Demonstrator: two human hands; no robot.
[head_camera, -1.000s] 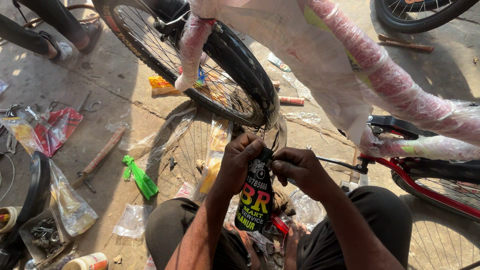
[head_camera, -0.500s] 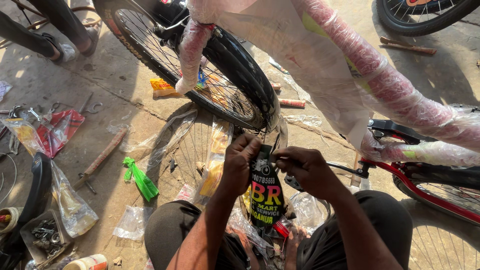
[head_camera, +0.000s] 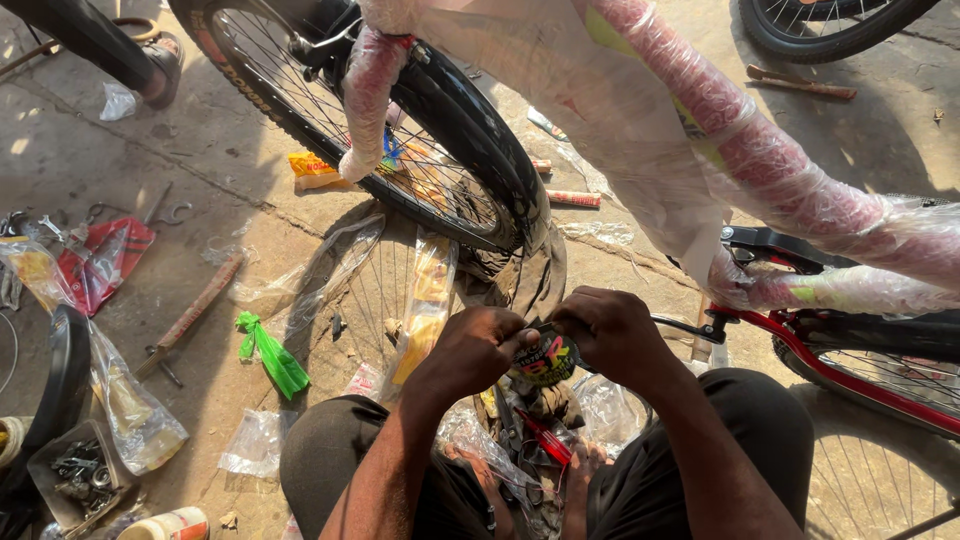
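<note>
My left hand (head_camera: 476, 349) and my right hand (head_camera: 608, 331) meet in front of my knees, both closed on a black bicycle part with a bright printed sticker (head_camera: 545, 358). The part is seen end-on between my fingers. Just beyond it stands a black bicycle wheel (head_camera: 400, 160) with silver spokes. A red bicycle frame wrapped in clear plastic (head_camera: 760, 160) crosses above my hands from top centre to the right edge.
Clear plastic wrappers (head_camera: 330, 270), a green plastic strip (head_camera: 270, 350), a wooden-handled hammer (head_camera: 190, 315), a red bag (head_camera: 100, 262), a tray of nuts and bolts (head_camera: 75, 470) and a second, red bicycle (head_camera: 850, 340) lie around me. Someone's sandalled foot (head_camera: 160, 60) is at top left.
The black stickered part, held lengthwise below my hands before, now sits turned end-on between them. My view has dropped lower and closer to my hands.
</note>
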